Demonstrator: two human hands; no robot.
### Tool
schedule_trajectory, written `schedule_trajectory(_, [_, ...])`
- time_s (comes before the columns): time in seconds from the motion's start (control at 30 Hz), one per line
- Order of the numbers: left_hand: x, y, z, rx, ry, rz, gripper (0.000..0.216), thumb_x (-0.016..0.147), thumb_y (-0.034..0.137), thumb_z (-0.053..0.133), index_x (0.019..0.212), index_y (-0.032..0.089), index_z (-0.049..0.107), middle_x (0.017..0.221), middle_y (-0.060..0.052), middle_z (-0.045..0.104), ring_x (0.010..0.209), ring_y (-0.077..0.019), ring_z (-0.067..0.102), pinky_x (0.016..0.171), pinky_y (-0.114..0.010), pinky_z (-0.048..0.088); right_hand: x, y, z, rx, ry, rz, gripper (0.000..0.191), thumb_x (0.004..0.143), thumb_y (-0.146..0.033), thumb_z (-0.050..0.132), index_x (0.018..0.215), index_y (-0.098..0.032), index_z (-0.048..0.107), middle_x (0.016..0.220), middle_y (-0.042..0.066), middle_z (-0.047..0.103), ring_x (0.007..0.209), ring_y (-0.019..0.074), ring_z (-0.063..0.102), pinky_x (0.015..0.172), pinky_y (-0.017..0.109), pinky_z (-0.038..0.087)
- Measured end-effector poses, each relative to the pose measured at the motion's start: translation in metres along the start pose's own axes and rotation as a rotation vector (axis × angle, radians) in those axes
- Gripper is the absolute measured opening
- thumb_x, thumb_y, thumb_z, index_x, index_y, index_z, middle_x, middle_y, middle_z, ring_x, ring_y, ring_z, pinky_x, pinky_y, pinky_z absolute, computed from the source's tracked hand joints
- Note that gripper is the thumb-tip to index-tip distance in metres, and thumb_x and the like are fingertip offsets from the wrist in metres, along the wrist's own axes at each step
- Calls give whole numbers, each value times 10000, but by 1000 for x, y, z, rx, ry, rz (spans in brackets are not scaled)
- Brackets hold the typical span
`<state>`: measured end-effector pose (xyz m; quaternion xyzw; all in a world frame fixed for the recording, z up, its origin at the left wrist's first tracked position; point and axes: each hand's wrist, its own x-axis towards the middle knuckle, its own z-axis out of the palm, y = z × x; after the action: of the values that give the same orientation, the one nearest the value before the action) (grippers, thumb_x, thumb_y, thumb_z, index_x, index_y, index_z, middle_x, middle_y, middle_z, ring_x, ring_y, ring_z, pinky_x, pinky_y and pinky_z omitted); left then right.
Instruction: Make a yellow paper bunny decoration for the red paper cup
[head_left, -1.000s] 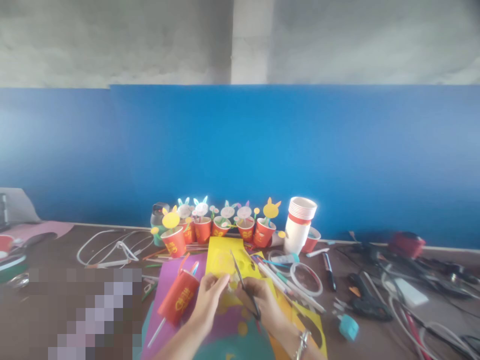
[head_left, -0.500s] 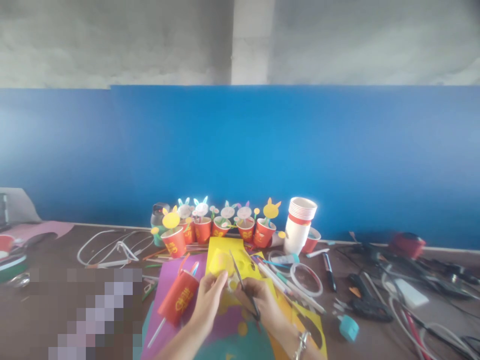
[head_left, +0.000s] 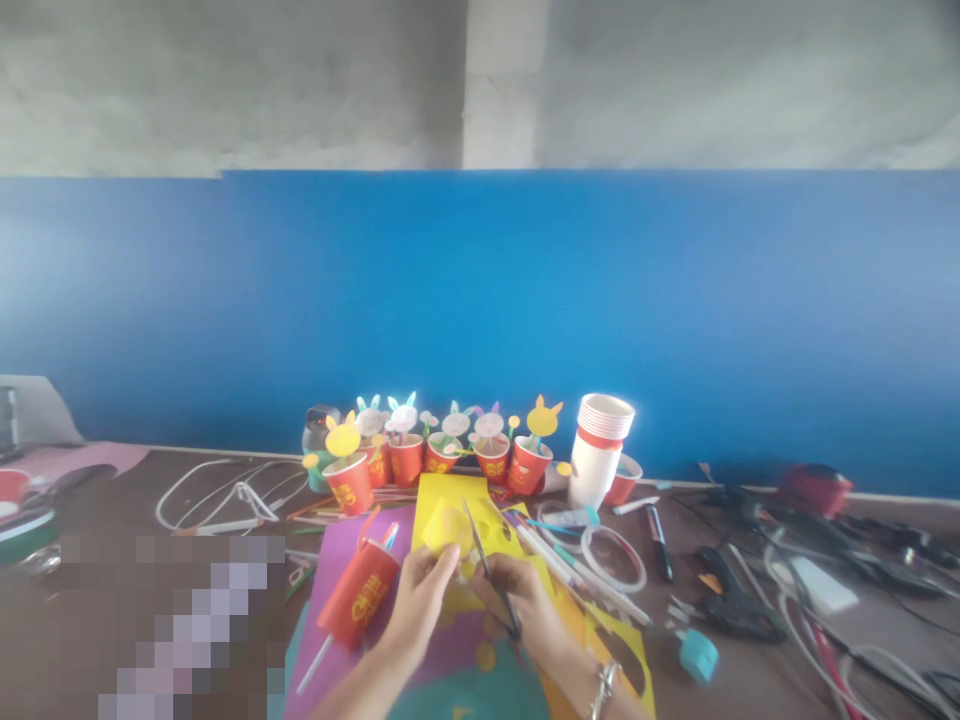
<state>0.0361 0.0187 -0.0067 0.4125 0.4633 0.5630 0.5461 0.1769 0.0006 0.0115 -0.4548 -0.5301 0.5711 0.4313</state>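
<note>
My left hand (head_left: 421,592) is closed on a piece of yellow paper (head_left: 444,527), pinched between thumb and fingers. In my right hand (head_left: 523,597) is a pair of scissors (head_left: 478,540), its blades pointing up and away beside the paper. Whether the blades touch the paper is hard to tell. Under both hands lie sheets of coloured paper, among them a purple sheet (head_left: 315,640) and a teal sheet (head_left: 480,700). A red paper cup (head_left: 361,597) with a straw lies on its side left of my left hand.
Several red cups (head_left: 347,485) with paper animal heads stand in a row at the back. A stack of white cups (head_left: 592,465) rises at their right. Further right are a black glue gun (head_left: 739,605), a turquoise block (head_left: 697,655) and tangled cables (head_left: 810,640). A white cable (head_left: 240,500) lies left.
Both hands stay almost in place. The scissors and the yellow paper have shifted very slightly.
</note>
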Motion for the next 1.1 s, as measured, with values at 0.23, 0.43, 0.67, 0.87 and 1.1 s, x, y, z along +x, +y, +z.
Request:
schedule_trajectory(0.23, [3,-2,-2,-7,-29,26,413,638,552,742,673,145,686,644,-29,683,636,-195,623,603,-267,449,1,-3,-2,-32,8,-72,364,643,-518,709,581,-208,526,485,-68,386,440,85,320,450,232,280])
schedule_trajectory(0.43, [5,-3,-4,-11,-70,40,383,675,527,728,678,146,687,626,-14,658,618,-172,591,589,-244,426,2,0,-4,-34,12,-53,353,639,-504,716,597,-205,532,488,-70,385,441,81,305,449,229,268])
schedule_trajectory(0.67, [3,-8,-4,-22,111,-20,444,592,560,764,771,160,691,697,-19,664,682,-195,610,633,-271,456,3,2,-4,-19,-2,-19,347,627,-502,726,615,-199,557,482,-76,385,420,67,301,418,211,260])
schedule_trajectory(0.87, [2,-5,-2,-3,17,13,428,653,586,719,675,165,644,597,19,596,570,-143,537,560,-235,396,3,1,-3,-20,19,-26,341,607,-499,740,618,-202,573,472,-80,393,402,68,307,407,213,266])
schedule_trajectory(1.1, [-1,4,2,45,-80,91,439,684,575,700,595,158,595,561,13,555,558,-137,499,537,-226,363,0,-1,-1,-8,-26,-21,306,681,-509,701,647,-230,579,442,-77,426,344,83,369,376,218,287])
